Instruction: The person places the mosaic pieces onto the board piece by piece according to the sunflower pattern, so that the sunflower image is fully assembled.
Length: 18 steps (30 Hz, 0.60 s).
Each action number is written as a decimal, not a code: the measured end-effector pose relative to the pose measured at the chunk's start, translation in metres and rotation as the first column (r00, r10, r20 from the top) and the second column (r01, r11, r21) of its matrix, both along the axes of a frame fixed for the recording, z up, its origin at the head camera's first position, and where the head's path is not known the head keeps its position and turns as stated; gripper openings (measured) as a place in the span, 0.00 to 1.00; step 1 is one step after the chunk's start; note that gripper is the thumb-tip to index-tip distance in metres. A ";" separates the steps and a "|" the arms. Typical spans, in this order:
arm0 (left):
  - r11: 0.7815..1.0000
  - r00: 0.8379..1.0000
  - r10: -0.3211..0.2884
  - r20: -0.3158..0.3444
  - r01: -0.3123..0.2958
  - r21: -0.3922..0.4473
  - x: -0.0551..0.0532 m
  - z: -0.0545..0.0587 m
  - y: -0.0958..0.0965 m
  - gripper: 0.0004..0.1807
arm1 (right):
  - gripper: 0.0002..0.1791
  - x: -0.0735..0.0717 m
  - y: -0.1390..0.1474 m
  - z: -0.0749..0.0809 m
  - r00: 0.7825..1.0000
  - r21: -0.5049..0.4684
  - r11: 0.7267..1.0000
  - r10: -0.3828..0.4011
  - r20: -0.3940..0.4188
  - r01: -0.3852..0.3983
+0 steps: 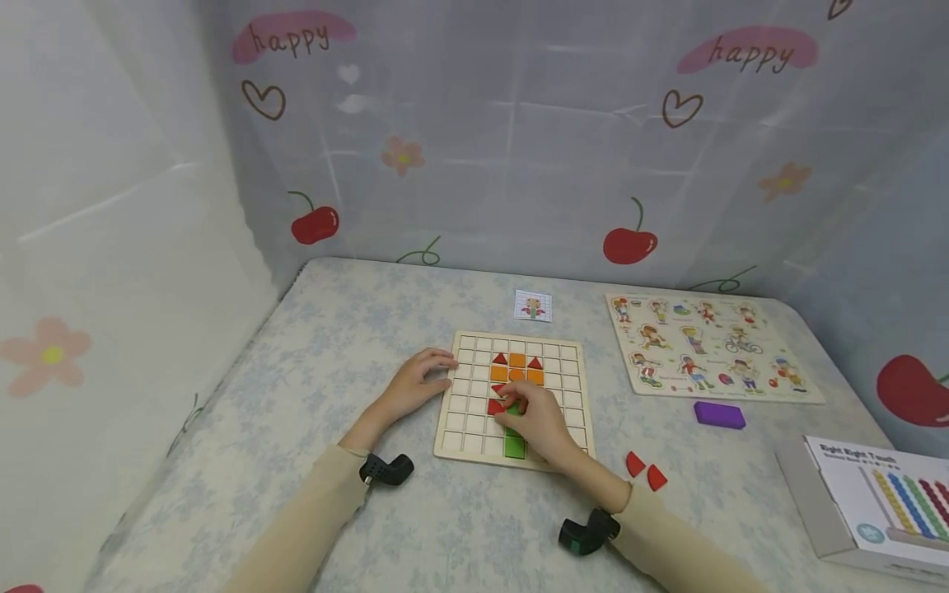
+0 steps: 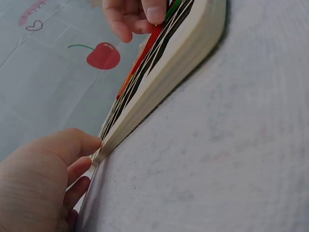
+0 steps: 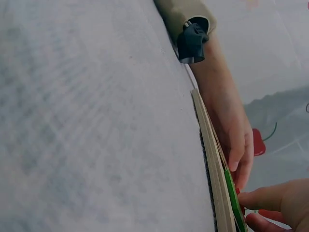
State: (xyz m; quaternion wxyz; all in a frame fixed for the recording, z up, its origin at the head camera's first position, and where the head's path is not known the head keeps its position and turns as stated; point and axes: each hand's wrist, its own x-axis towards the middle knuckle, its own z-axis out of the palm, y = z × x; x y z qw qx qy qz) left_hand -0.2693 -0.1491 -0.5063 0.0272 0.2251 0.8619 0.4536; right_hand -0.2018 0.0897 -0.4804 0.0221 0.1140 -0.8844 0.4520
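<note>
A square wooden grid board [image 1: 460, 451] lies on the table, with red triangles [image 1: 535, 363], orange pieces [image 1: 516, 360] and green squares [image 1: 515, 447] set in its middle columns. My right hand [image 1: 539, 420] is over the board, its thumb and forefinger pinching a small red piece [image 1: 495, 407] down at the grid. The palm and fingers cover part of the pattern. At the board's left edge, my left hand [image 1: 411, 385] rests with relaxed fingers; its fingertips touch the wooden rim in the left wrist view. Two red quarter-circle pieces [image 1: 634, 464] lie right of the board.
Behind the board lies a small pattern card [image 1: 533, 305]. A wooden picture puzzle [image 1: 712, 350] is at the back right, with a purple block [image 1: 719, 415] in front. The white toy box [image 1: 875, 502] stands at the right edge. Printed curtains surround the table.
</note>
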 end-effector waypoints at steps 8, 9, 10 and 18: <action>1.000 1.000 0.003 -0.001 -0.003 -0.007 0.000 -0.001 0.000 0.16 | 0.14 0.001 -0.001 -0.001 1.000 -0.010 1.000 -0.001 0.006 0.001; 1.000 1.000 0.003 -0.002 -0.003 -0.008 -0.001 -0.001 0.000 0.16 | 0.14 0.000 -0.001 -0.001 1.000 -0.012 1.000 0.002 0.004 -0.002; 1.000 1.000 0.003 -0.004 -0.003 -0.008 -0.001 -0.002 -0.001 0.16 | 0.14 0.000 -0.001 -0.001 1.000 -0.015 1.000 0.006 0.005 -0.006; 1.000 1.000 -0.001 -0.009 0.001 -0.017 -0.002 -0.003 -0.001 0.16 | 0.12 0.000 0.017 -0.001 1.000 -0.140 0.990 0.018 -0.011 -0.020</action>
